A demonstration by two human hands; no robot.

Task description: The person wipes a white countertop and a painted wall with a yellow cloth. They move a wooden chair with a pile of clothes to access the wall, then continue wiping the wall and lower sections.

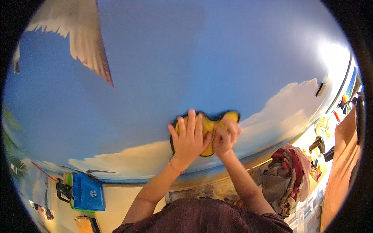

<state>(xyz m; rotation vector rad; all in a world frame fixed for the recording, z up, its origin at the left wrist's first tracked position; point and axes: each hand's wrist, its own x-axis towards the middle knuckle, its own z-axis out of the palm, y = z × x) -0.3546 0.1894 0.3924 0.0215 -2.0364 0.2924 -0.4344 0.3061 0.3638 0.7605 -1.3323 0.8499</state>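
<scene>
Against a painted sky mural (145,96) lies a flat yellow piece with a black border (207,150), rounded at the left and flared at its upper right end. My left hand (188,137) rests on the rounded part, palm towards it and fingers spread. My right hand (228,135) is at the narrow part beside the flared end, its fingers bent and slightly blurred. Whether those fingers pinch the edge or only press on it cannot be told. Both hands cover much of the yellow piece.
A heap of clothes (287,177) is at the lower right, near an orange-brown cloth (341,163). A blue bag (89,192) is at the lower left. A small dark block (320,89) sits on the mural at the right, near a bright glare.
</scene>
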